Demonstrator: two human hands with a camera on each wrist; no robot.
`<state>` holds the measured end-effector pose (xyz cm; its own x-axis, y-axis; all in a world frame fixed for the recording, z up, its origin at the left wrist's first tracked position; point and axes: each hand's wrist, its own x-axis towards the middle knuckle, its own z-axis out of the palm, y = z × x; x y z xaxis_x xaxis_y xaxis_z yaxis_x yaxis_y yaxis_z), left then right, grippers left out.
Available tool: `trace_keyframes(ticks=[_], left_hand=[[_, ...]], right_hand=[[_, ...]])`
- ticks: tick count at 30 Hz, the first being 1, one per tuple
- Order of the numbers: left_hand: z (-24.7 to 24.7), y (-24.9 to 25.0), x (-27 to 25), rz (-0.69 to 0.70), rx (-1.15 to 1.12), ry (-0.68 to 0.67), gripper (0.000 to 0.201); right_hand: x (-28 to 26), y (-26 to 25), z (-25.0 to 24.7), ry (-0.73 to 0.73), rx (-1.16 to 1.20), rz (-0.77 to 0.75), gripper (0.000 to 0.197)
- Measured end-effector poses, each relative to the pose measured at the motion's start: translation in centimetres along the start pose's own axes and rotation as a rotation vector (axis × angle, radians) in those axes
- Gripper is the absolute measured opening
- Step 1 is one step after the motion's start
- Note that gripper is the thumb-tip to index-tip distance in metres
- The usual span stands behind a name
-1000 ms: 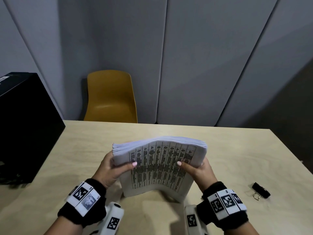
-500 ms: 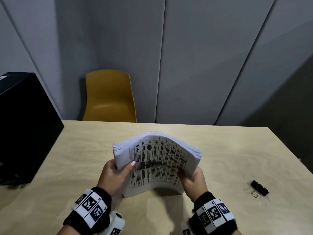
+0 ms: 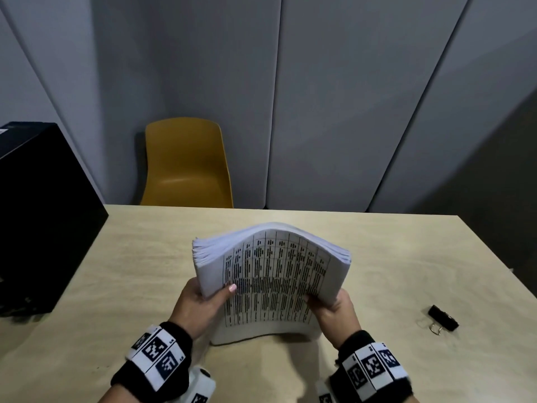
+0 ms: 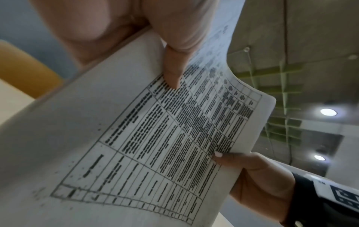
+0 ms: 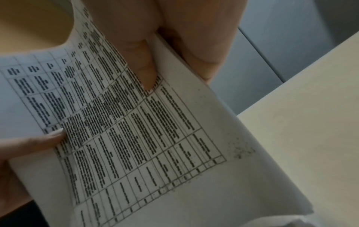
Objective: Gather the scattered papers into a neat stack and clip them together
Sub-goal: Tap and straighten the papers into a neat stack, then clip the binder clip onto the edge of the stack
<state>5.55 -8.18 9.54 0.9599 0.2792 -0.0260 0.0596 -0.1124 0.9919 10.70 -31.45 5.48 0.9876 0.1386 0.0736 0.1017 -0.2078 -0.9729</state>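
Observation:
A thick stack of printed papers (image 3: 270, 274) stands on its lower edge on the table, bowed toward me, its top sheet a ruled table of text. My left hand (image 3: 203, 301) grips the stack's left side, thumb on the front sheet. My right hand (image 3: 331, 303) grips the right side, thumb on the front. The left wrist view shows the stack (image 4: 136, 145) with my left thumb (image 4: 172, 72) pressed on it. The right wrist view shows the stack (image 5: 145, 130) under my right thumb (image 5: 143, 69). A black binder clip (image 3: 441, 317) lies on the table to the right, apart from both hands.
The light wooden table (image 3: 406, 257) has a large black box (image 3: 40, 216) at its left edge. A yellow chair (image 3: 186, 164) stands behind the far edge, before grey wall panels.
The stack has been tipped more upright and squeezed narrower, bowing more. Both hands have drawn closer together, and my right hand has slid lower on the stack's right side.

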Motion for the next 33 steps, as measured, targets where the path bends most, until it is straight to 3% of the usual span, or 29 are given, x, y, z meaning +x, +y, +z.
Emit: trace_keyframes(ticks=[5,9,13,15,18,22,24,29,33], left_hand=[[0.4,0.3,-0.6,-0.061,0.005,-0.008,0.030],[0.8,0.6,-1.1,-0.131,0.027,-0.002,0.027],[0.2,0.7,0.4,-0.128,0.241,-0.118,0.005],[0.4,0.4,1.1,-0.192,0.241,-0.186,0.006],[1.3,-0.7,1.7,-0.391,0.211,-0.292,0.018],[2.7,-3.2,1.7,-0.593,0.260,-0.356,0.048],[4.0,-3.9,1.7,-0.639,0.271,-0.362,0.049],[6.8,-4.8,2.1,-0.653,0.310,-0.409,0.043],[7.9,-5.0,2.4,-0.646,0.335,-0.398,0.042]], right_hand=[[-0.4,0.8,0.1,-0.009,-0.034,0.016,0.051],[-0.3,0.8,0.3,-0.013,-0.067,0.071,0.034],[-0.2,-0.4,-0.6,-0.090,0.011,0.172,0.019],[-0.7,-0.5,-1.2,-0.150,0.044,0.237,0.026],[-1.5,1.3,-2.1,-0.202,0.052,0.415,0.034],[-1.8,5.7,-4.1,-0.198,-0.248,0.583,0.027],[-1.5,7.3,-5.7,-0.062,-0.272,0.661,0.015],[0.4,8.5,-12.6,0.459,0.598,0.888,0.034],[1.5,9.1,-17.9,0.704,0.826,0.887,0.052]])
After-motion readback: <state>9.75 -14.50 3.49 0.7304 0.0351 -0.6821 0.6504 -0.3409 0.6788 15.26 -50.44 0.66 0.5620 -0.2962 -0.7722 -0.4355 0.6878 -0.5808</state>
